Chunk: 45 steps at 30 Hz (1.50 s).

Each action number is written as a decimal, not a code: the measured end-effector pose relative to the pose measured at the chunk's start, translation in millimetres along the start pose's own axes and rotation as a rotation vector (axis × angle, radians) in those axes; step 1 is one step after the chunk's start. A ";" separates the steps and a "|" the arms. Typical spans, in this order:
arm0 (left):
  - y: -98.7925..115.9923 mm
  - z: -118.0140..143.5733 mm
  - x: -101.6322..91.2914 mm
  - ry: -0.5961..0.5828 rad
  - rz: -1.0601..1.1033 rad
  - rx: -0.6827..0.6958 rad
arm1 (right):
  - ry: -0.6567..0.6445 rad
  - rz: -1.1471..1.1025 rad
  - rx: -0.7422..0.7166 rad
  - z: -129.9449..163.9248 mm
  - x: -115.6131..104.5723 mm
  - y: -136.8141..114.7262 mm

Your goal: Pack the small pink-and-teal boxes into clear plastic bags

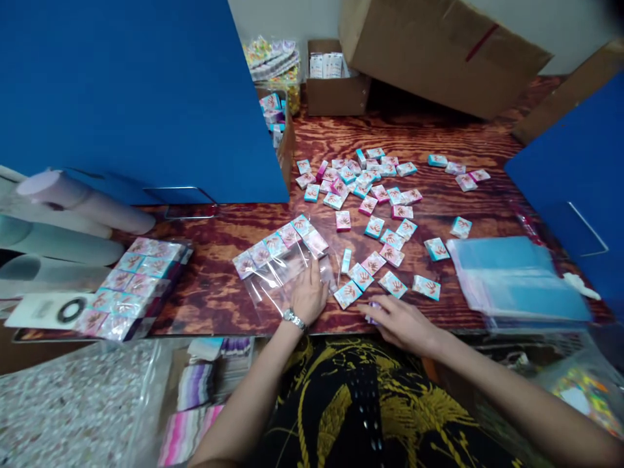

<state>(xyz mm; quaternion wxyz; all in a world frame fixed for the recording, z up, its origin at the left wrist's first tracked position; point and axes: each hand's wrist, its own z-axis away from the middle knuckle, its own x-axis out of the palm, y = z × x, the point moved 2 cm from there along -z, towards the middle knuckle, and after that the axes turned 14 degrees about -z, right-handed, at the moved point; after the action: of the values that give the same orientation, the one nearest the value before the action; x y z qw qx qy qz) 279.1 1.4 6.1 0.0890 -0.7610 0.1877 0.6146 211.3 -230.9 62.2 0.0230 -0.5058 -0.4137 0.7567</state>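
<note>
My left hand (311, 292), with a watch on its wrist, lies with fingers stretched over a clear plastic bag (266, 289). Its fingertips reach a small pink-and-white box (316, 242). Several more small boxes (275, 244) form a slanting row along the bag's far end. At the table's front edge my right hand (402, 323) is closed on a small purplish box (373, 314), mostly hidden by the fingers. Just beyond it, a printed box (348, 294) lies flat among others in a diagonal line.
Many loose small boxes (374, 226) are scattered over the wooden table (214, 260). A wrapped block of boxes (129, 286) lies at left beside rolls (88, 201). Flat plastic bags (511, 276) are stacked at right. Blue panels (136, 97) and cardboard cartons (439, 49) stand behind.
</note>
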 end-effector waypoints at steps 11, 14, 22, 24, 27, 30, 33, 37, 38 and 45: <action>-0.3 -2.1 -5.7 -0.004 0.113 0.000 | 0.199 0.054 -0.129 39.8 2.8 13.9; -0.7 -2.0 -5.7 -0.016 0.112 0.003 | 0.304 0.074 -0.177 45.3 13.0 13.9; -1.6 -1.2 -7.2 -0.039 0.127 0.015 | 0.411 0.097 -0.081 50.0 28.4 7.2; -2.1 -0.9 -6.8 -0.037 0.118 0.018 | 0.434 0.086 -0.090 52.6 27.3 6.4; -2.4 -0.8 -6.9 -0.032 0.102 0.017 | 0.495 0.085 -0.115 55.6 25.9 5.0; -2.6 -0.2 -9.5 -0.012 0.088 0.020 | 0.493 0.133 -0.118 56.3 32.4 6.4; -4.4 4.1 -15.8 0.021 0.056 0.030 | 0.466 0.178 -0.111 57.2 45.8 14.4; -12.2 17.0 -28.0 0.046 0.001 0.018 | 0.461 0.164 -0.107 60.7 57.7 28.0; -14.8 20.5 -31.2 0.056 -0.016 0.008 | 0.457 0.151 -0.117 61.6 57.4 28.8; -24.7 27.0 -50.8 0.162 -0.058 -0.014 | 0.493 0.067 -0.234 36.7 27.0 -15.6</action>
<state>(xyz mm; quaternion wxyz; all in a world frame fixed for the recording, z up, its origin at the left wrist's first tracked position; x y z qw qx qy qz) 255.7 42.8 46.8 0.0861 -0.8139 0.1680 0.5495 163.3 -230.6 57.6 0.0395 -0.6873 -0.4634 0.5579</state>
